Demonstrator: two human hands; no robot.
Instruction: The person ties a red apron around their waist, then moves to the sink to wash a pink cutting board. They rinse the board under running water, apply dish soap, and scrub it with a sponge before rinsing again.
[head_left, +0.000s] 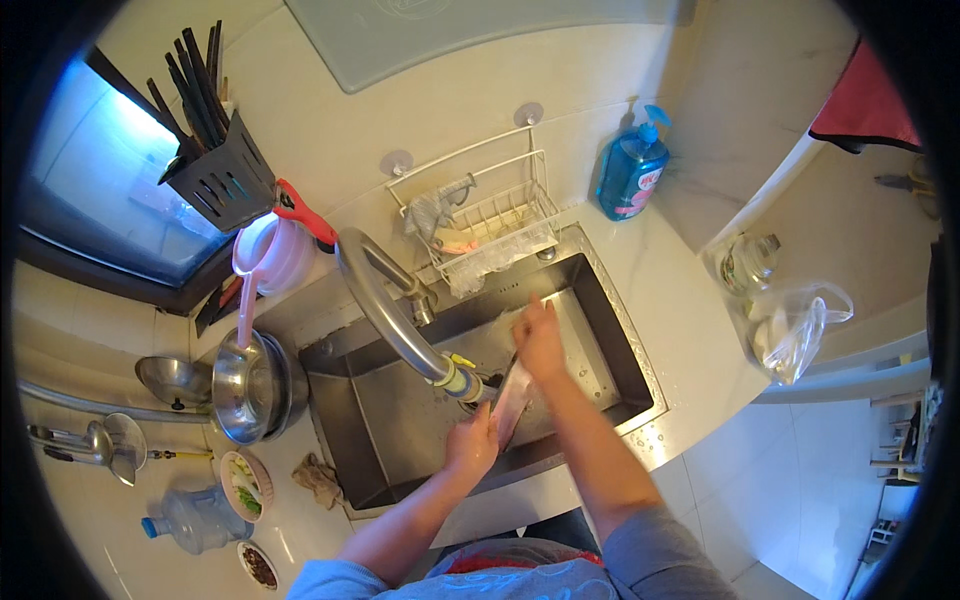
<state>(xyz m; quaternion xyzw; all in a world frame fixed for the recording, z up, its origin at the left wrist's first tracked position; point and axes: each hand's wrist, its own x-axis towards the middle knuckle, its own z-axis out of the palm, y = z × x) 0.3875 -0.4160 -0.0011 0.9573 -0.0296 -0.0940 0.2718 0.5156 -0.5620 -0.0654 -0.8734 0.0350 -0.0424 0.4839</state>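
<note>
Over the stainless steel sink (405, 427), my left hand (472, 444) grips the near end of a long pale pinkish piece, possibly fish or meat (511, 405). My right hand (538, 341) is at the far end of that piece, its fingers bent and pointing towards the back of the sink; whether it grips the piece is unclear. The curved metal faucet (390, 315) reaches over the sink, its spout beside the piece and just above my left hand. Water seems to splash beyond my right hand.
A wire rack (491, 225) with a grey cloth hangs behind the sink. A blue soap bottle (634, 172) stands back right, a plastic bag (791, 337) at right. Metal bowls (244, 390), a bowl of cut vegetables (247, 487) and a brown rag (319, 481) lie left.
</note>
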